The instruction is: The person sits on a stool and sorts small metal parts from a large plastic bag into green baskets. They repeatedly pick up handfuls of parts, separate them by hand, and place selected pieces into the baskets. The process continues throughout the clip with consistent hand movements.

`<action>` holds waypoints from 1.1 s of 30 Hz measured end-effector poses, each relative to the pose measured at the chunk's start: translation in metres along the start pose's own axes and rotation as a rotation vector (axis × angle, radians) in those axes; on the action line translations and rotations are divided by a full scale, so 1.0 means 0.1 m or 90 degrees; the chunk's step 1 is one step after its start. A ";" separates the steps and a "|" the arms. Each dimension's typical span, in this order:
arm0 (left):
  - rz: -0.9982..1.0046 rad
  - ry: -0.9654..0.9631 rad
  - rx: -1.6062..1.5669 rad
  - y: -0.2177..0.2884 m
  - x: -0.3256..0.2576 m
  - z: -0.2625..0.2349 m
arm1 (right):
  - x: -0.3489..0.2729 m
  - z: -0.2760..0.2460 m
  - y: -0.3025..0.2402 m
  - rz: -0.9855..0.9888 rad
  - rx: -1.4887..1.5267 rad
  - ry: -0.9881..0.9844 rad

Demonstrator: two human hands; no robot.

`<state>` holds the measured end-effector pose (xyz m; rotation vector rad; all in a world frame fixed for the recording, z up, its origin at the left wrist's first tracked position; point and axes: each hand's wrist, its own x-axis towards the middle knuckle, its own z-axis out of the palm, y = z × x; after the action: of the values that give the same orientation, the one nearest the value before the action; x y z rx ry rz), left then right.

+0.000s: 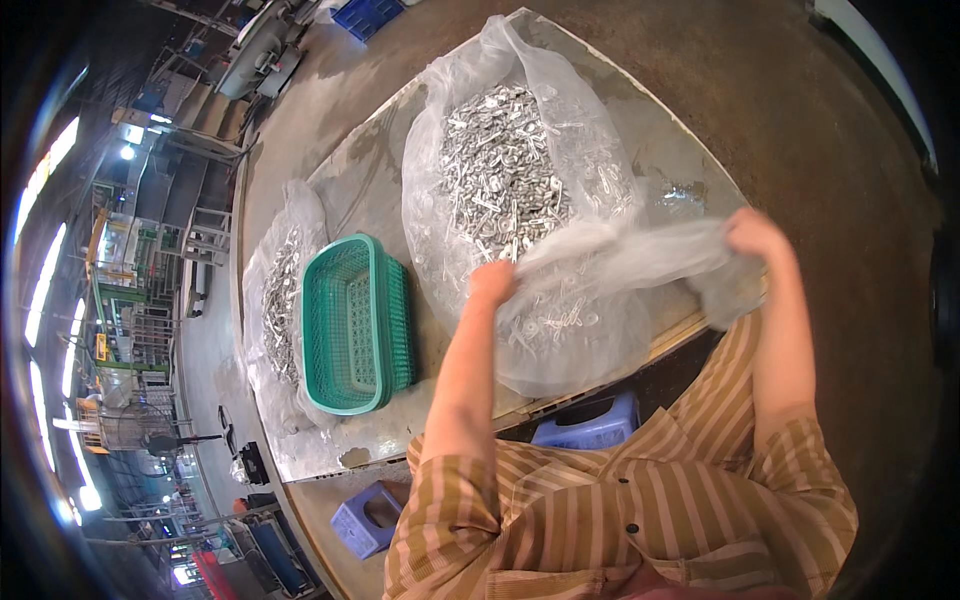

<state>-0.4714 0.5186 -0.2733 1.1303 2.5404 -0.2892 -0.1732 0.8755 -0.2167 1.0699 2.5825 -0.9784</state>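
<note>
A large clear plastic bag (430,190) lies spread on the table, its mouth gaping over a heap of small silvery metal parts (505,165). My left hand (492,284) is closed on the bag's near edge, just below the heap. Out to the right, my right hand (755,234) grips another stretch of the same plastic. Between both hands the film is pulled into a taut, twisted band. More metal parts show blurred through the plastic under and beside that band.
Left of the bag stands a stack of green plastic baskets (312,330), the top one holding nothing visible. Beyond it lies a second clear bag of metal parts (280,305). Blue stools (590,425) sit by the table's near edge. A blue crate (366,16) rests on the far floor.
</note>
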 end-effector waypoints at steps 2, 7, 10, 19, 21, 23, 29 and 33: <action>-0.115 -0.102 0.086 -0.48 -0.58 0.25 | -0.12 -0.41 0.20 0.186 0.043 0.062; -0.300 -0.306 0.155 -1.73 -2.07 0.95 | 0.32 -0.16 0.34 0.196 -0.097 -0.065; -0.372 0.032 -0.179 -1.41 -2.17 0.95 | 0.26 0.10 -0.14 0.094 -0.302 0.083; 0.187 -0.481 -0.240 1.14 -2.16 1.14 | 0.10 0.89 -1.31 -0.289 -0.419 0.046; 0.220 -0.592 -0.352 1.12 -1.95 1.45 | 0.10 0.92 -1.32 -0.371 -0.409 0.006; 0.300 -0.576 -0.505 1.17 -1.87 1.87 | 0.10 0.95 -1.30 -0.405 -0.401 -0.063; 0.213 -0.524 -0.630 1.70 -1.98 1.93 | 0.18 1.06 -1.17 -0.305 -0.306 -0.317; 0.276 -0.530 -0.465 1.77 -1.93 1.80 | 0.13 1.09 -1.20 -0.321 -0.250 -0.388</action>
<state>-0.1777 0.4474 -0.3720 0.9389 1.4258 0.2336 -0.2735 0.7507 -0.2444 -0.0021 2.3832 -0.6835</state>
